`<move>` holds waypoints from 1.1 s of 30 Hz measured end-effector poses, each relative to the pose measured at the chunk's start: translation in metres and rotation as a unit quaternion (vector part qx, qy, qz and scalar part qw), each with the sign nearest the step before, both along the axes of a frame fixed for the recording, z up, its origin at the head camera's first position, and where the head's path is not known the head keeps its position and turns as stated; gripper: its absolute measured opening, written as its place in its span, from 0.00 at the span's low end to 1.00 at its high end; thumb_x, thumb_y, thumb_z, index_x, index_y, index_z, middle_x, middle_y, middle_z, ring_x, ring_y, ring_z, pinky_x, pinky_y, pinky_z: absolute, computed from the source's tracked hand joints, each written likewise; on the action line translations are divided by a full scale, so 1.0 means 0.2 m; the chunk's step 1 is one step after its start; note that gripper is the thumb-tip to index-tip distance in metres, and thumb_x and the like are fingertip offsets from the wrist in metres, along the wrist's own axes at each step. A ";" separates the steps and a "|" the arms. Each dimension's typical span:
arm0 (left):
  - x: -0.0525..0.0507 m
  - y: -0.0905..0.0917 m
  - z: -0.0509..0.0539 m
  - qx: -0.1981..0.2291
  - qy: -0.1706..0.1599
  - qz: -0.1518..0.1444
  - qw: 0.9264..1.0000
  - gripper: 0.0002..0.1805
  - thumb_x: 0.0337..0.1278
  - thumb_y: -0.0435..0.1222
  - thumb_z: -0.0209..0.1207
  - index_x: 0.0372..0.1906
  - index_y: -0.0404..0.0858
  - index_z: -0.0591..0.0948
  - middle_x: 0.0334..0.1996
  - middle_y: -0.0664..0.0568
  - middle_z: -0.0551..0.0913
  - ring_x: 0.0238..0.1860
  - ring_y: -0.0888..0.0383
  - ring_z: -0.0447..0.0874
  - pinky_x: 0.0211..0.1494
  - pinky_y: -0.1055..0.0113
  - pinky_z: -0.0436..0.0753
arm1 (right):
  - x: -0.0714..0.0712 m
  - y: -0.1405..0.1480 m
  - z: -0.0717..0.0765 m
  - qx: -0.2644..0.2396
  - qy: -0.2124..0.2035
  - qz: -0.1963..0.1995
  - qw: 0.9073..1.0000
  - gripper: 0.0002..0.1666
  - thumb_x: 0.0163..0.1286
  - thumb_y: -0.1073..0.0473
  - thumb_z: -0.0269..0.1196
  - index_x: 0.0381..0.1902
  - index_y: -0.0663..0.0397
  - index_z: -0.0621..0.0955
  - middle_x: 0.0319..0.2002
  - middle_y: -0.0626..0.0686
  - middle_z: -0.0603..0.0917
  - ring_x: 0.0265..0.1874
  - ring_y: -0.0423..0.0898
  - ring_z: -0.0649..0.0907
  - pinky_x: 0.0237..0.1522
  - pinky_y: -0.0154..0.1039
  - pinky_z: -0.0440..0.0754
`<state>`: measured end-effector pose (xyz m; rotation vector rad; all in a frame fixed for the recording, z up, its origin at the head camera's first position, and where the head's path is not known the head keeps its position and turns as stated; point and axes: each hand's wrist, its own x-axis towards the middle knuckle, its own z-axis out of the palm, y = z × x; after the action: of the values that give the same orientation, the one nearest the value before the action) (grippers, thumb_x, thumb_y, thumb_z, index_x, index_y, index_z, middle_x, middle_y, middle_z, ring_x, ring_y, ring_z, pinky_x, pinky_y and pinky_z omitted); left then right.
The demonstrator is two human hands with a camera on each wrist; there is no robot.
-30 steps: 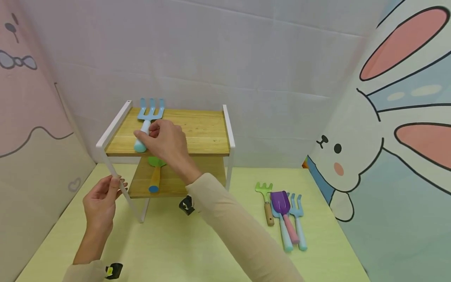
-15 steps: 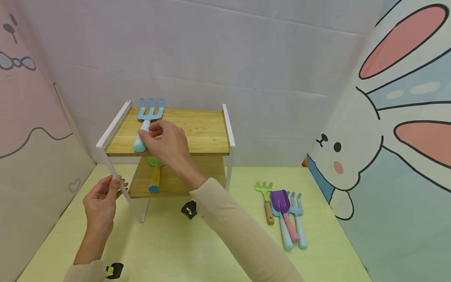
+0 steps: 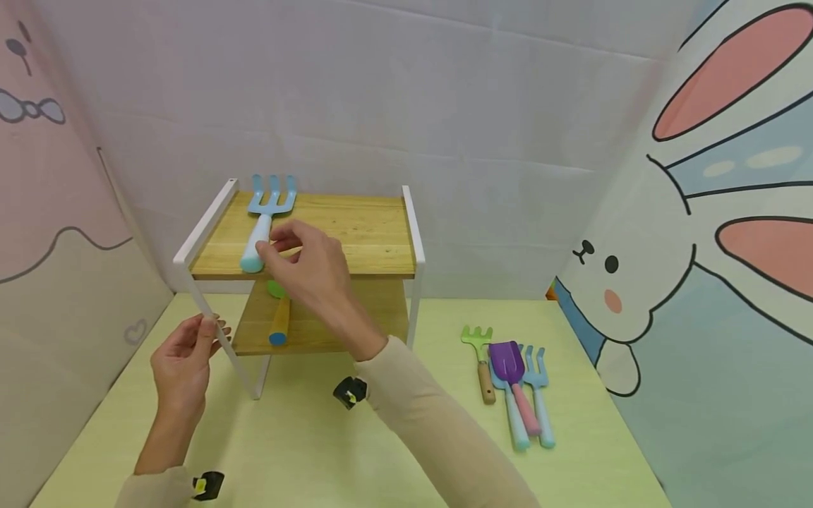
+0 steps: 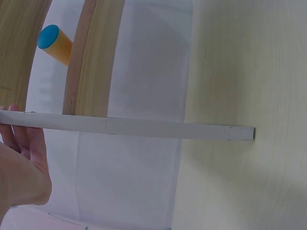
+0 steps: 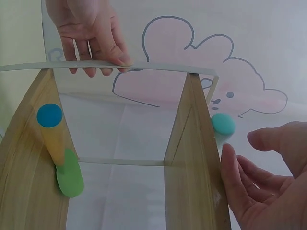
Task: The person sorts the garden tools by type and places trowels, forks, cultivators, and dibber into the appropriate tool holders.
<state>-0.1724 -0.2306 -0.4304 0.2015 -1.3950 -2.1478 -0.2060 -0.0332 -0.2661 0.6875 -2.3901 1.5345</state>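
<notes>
Left hand: The person's left hand [image 3: 183, 363] has thumb and fingers closed about the left white leg [image 3: 238, 368] of a two-tier rack [image 3: 413, 229], seemingly to steady it.
Right hand: The right hand [image 3: 312, 269] is loosely open, thumb and fingers parted, gripping nothing, beside the blue fork [image 3: 257, 243]; I cannot tell whether a fingertip touches it.
Blue fork: It lies on the upper shelf [image 3: 356, 233], at the left, prongs far, handle near, probably so the handle is easy to reach.
Lower shelf [image 3: 365, 328]: An orange-handled tool [image 3: 280, 322] points its handle nearward, likely for the same reason.
Table [image 3: 286, 451]: Right of the rack lie a green rake [image 3: 485, 374], a purple scoop [image 3: 507, 361] across a blue-handled tool [image 3: 516, 420], and a second fork [image 3: 540, 409], perhaps overlapped to keep them together.
Count: One rack, two shelves; two tools on it, four on the table, six altogether.
</notes>
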 end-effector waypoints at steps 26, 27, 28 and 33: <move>0.01 0.00 -0.01 -0.018 0.003 0.003 1.000 0.08 0.69 0.28 0.61 0.44 0.25 0.86 0.31 0.51 0.89 0.32 0.61 0.90 0.44 0.73 0.89 | 0.11 0.12 -0.18 -0.078 0.042 0.057 0.994 0.12 0.74 0.60 0.66 0.50 0.62 0.83 0.41 0.54 0.88 0.35 0.38 0.85 0.42 0.30 0.87; 0.01 0.00 -0.01 -0.018 0.003 0.004 1.000 0.08 0.69 0.28 0.62 0.44 0.25 0.86 0.31 0.51 0.89 0.32 0.61 0.90 0.44 0.73 0.89 | 0.11 0.12 -0.19 -0.078 0.042 0.060 0.994 0.13 0.74 0.60 0.66 0.50 0.62 0.83 0.41 0.54 0.88 0.35 0.38 0.85 0.43 0.30 0.87; 0.01 0.00 -0.01 -0.018 0.003 0.004 1.000 0.08 0.69 0.28 0.62 0.44 0.25 0.86 0.31 0.51 0.89 0.32 0.61 0.90 0.44 0.73 0.89 | 0.12 0.13 -0.20 -0.078 0.042 0.062 0.994 0.13 0.74 0.60 0.66 0.50 0.62 0.83 0.42 0.54 0.88 0.36 0.38 0.85 0.43 0.30 0.87; 0.00 0.00 -0.01 -0.019 0.004 0.003 1.000 0.08 0.70 0.28 0.61 0.44 0.25 0.86 0.31 0.51 0.89 0.32 0.61 0.90 0.44 0.73 0.89 | 0.14 0.16 -0.24 -0.090 0.038 0.074 0.992 0.12 0.73 0.60 0.66 0.50 0.60 0.83 0.43 0.55 0.87 0.36 0.38 0.85 0.41 0.36 0.90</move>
<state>-0.1715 -0.2311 -0.4315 0.1816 -1.4284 -2.1137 -0.1785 -0.0012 -0.3146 0.8823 -2.1560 1.7238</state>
